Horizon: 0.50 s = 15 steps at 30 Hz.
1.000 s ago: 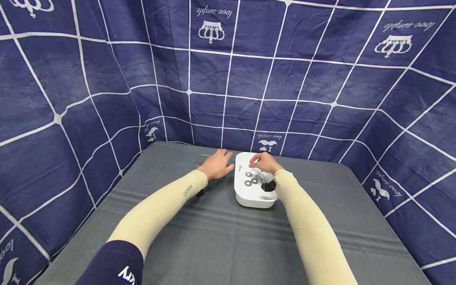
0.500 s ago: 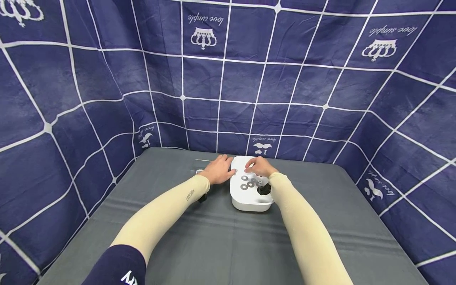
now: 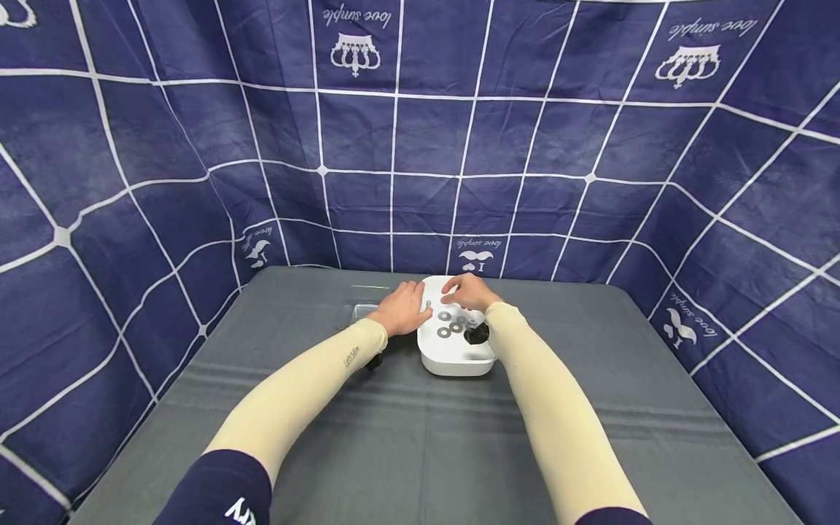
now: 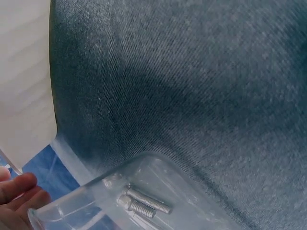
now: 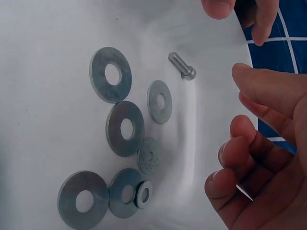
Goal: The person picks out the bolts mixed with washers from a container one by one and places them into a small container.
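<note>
A white tray (image 3: 457, 368) holds several flat metal washers (image 5: 125, 128) and one small bolt (image 5: 180, 64). My right hand (image 3: 471, 292) is over the tray's far right part, with fingers loosely bent. In the right wrist view a gap shows between its thumb and fingers, with nothing in it. My left hand (image 3: 400, 309) lies at the tray's left rim, fingers extended and thumb reaching over the rim close to the bolt. Its fingertips (image 4: 21, 187) show in the left wrist view beside a clear plastic box (image 4: 163, 167) that contains several bolts (image 4: 148, 199).
The clear box stands left of the tray, partly hidden behind my left hand. A thin clear flat piece (image 3: 370, 287) lies behind it on the grey cloth-covered table (image 3: 420, 445). A blue gridded curtain (image 3: 426, 131) rises around the back and sides.
My left thumb has moved inward over the tray's left rim. The right hand stays over the tray with little change. The head view has shifted slightly, revealing more of the clear box.
</note>
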### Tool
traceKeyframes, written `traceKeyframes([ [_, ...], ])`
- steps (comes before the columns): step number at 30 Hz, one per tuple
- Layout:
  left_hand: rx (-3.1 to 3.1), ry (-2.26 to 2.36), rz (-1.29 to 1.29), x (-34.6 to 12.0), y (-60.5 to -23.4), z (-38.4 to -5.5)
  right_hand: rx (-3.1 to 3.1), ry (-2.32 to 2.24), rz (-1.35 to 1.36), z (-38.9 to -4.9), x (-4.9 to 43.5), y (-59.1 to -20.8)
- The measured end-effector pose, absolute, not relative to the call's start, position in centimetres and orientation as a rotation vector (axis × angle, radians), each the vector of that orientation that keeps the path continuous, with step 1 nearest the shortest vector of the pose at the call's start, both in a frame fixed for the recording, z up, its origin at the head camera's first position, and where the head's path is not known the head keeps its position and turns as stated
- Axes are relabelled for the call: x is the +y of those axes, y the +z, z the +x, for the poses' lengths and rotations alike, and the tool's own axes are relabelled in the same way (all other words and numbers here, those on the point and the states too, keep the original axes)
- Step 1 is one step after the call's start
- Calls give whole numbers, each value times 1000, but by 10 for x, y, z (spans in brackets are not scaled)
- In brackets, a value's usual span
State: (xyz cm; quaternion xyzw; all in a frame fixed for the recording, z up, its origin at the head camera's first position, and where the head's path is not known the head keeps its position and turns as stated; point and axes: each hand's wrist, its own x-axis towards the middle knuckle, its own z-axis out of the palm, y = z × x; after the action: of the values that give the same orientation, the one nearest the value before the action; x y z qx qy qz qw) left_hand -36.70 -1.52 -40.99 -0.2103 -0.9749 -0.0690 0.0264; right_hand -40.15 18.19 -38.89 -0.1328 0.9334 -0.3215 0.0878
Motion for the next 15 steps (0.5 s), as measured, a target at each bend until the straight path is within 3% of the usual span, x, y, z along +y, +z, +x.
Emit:
traceKeyframes([
  [15, -3029, -198, -598, -14, -414, -368, 2767, -1029, -338, -404, 179, -395],
])
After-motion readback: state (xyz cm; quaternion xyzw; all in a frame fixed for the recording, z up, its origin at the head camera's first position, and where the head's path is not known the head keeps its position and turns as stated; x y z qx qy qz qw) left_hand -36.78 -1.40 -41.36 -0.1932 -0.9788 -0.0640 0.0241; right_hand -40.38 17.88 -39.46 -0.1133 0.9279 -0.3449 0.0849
